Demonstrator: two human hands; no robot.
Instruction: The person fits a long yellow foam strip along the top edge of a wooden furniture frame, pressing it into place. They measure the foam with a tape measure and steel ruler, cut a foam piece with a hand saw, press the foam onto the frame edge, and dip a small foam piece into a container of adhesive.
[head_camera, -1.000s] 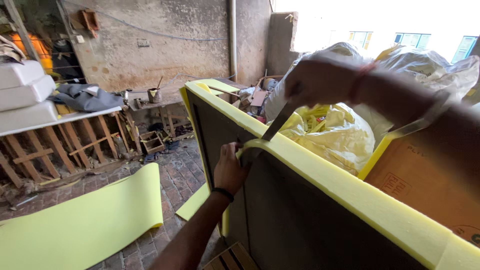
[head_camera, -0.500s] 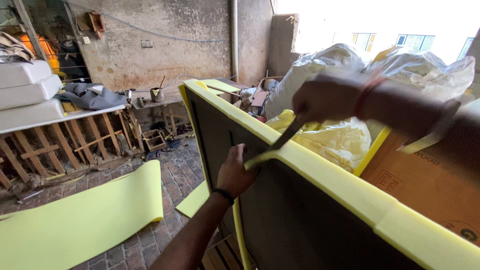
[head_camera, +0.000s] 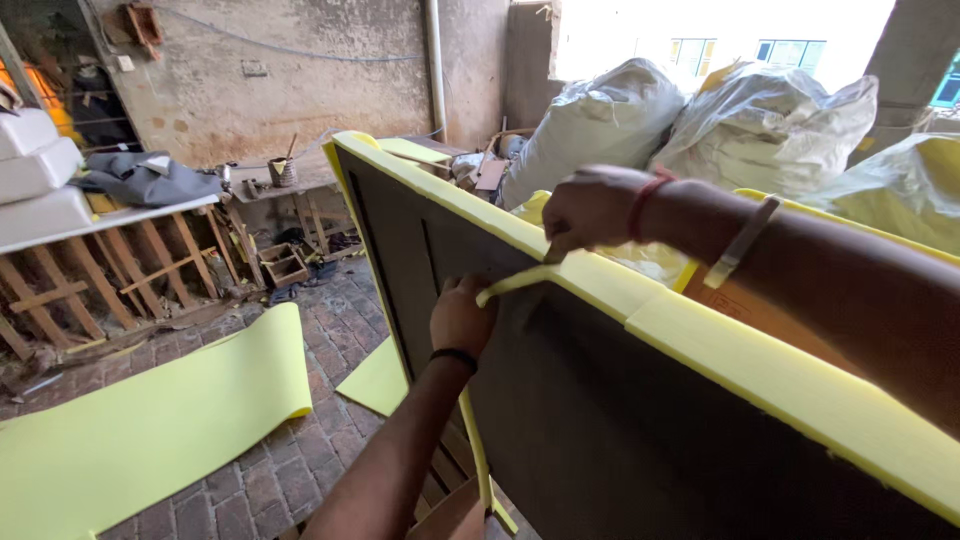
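At centre frame, the left hand pinches a thin yellow foam strip peeling off the dark upright panel. The right hand is closed on the foam edging above; whether it holds a tool cannot be told. The strip looks light, soft and tearable, best gripped near its attached end.

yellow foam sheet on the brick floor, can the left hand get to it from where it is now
Probably not without stepping or bending. The left hand grips a trimmed foam strip against the dark panel, while the foam sheet lies well below and off to the side, though nothing blocks the way.
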